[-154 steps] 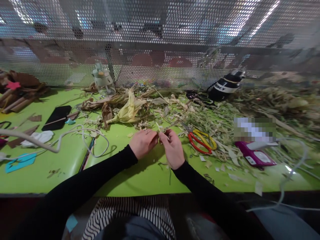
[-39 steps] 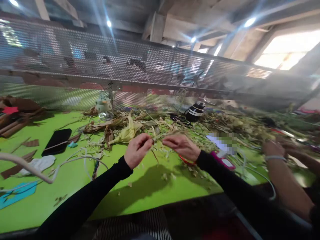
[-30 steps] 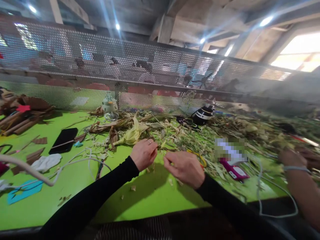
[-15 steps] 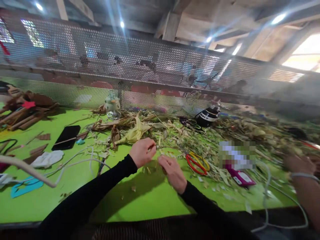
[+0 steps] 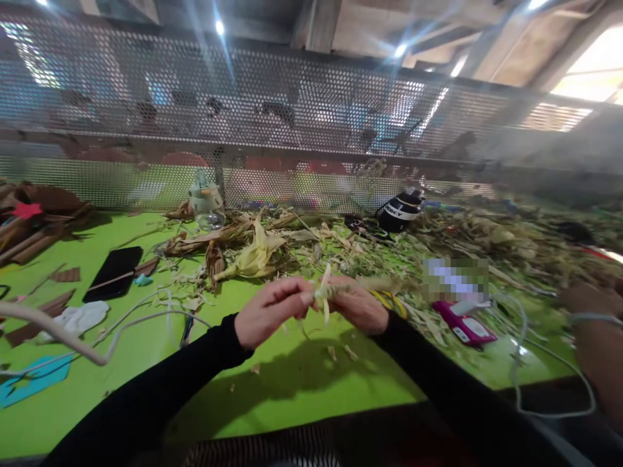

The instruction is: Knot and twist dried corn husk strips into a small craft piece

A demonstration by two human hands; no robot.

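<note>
Between my two hands is a pale, twisted strand of corn husk [image 5: 325, 295], with short ends sticking up and down from a knot-like spot. My left hand [image 5: 276, 310] pinches its left side between thumb and fingers. Closed around its right part is my right hand [image 5: 363, 310], its fingers partly hidden; a blurred length seems to trail off rightward behind it. Both hands hover above the green table [image 5: 296, 395]. Just behind my right hand, the yellow handle of the scissors [image 5: 396, 303] shows, the rest being covered. A yellowish bunch of husk [image 5: 256, 253] lies beyond my left hand.
Husk scraps [image 5: 467, 250] spread over the back and right. Left are a black phone [image 5: 113, 275], a white cloth [image 5: 80, 319] and a cable [image 5: 131, 318]. A clear bottle [image 5: 207, 204], a black bottle [image 5: 402, 211] and a magenta device [image 5: 464, 324] stand or lie around. A co-worker's hand [image 5: 591, 301] is at right.
My hands have risen slightly and turned, and the husk strand now shows plainly between them. My right hand now covers most of the scissors. The whole view has shifted a little.
</note>
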